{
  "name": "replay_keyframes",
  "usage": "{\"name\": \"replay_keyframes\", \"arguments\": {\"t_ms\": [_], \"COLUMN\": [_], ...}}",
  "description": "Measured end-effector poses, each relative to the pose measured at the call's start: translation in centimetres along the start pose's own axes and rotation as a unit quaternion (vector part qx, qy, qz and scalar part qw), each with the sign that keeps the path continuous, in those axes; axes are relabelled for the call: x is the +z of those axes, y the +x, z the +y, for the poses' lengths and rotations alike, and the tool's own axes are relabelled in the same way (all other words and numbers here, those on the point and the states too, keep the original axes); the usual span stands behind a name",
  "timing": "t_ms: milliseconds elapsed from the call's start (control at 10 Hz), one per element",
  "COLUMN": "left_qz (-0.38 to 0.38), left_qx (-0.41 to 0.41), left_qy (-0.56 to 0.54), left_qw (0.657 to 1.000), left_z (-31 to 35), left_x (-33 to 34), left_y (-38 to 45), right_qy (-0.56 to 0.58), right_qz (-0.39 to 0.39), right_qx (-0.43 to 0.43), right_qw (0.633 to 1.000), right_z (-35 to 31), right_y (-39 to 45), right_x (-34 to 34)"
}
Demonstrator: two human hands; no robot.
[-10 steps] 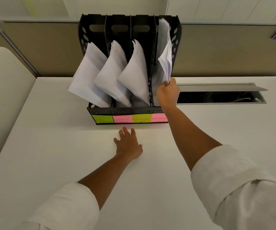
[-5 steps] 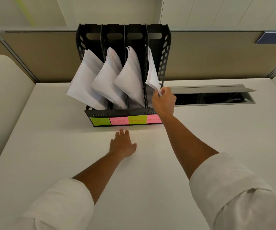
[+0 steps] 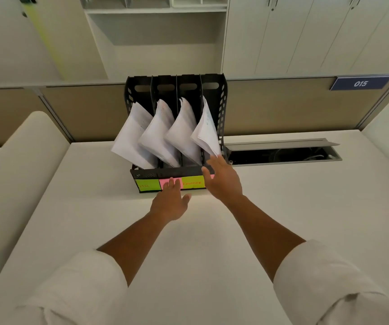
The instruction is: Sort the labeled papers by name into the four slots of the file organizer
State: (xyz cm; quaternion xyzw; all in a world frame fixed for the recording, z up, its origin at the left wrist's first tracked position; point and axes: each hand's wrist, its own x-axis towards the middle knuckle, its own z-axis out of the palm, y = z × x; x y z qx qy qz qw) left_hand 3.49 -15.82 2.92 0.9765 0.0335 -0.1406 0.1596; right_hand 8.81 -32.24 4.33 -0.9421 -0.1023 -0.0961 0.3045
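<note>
A black four-slot file organizer (image 3: 221, 106) stands at the back of the white desk. Each slot holds a leaning sheaf of white papers: far left (image 3: 130, 139), second (image 3: 158, 134), third (image 3: 184, 134) and far right (image 3: 206, 132). Green and pink sticky labels (image 3: 192, 182) line its front edge; "HR" and "FINANCE" are readable. My right hand (image 3: 224, 179) hovers with fingers spread just below the rightmost papers, holding nothing. My left hand (image 3: 171, 200) lies flat, fingers straight, in front of the pink second label and partly covers it.
An open cable trough (image 3: 282, 153) with a raised lid runs along the desk to the right of the organizer. A beige partition (image 3: 282, 106) with a "015" sign stands behind. Rounded white dividers flank the desk on both sides.
My right hand has let go of the papers in the rightmost slot and opened. My left hand has slid forward to the organizer's front labels. The view has tilted up.
</note>
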Motion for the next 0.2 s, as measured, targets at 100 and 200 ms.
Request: {"name": "replay_keyframes", "arguments": {"t_ms": [100, 200], "left_qz": [0.01, 0.024], "left_qx": [0.012, 0.027], "left_qy": [-0.007, -0.007], "left_qw": [1.0, 0.999], "left_z": [0.32, 0.79], "left_x": [-1.18, -1.99], "left_y": [-0.85, -1.4], "right_qy": [-0.052, -0.089], "right_qz": [-0.056, -0.076], "right_qx": [-0.018, -0.053], "right_qw": [0.997, 0.992], "right_z": [-0.09, -0.17], "right_y": [-1.12, -1.79], "right_x": [-0.51, -0.47]}}
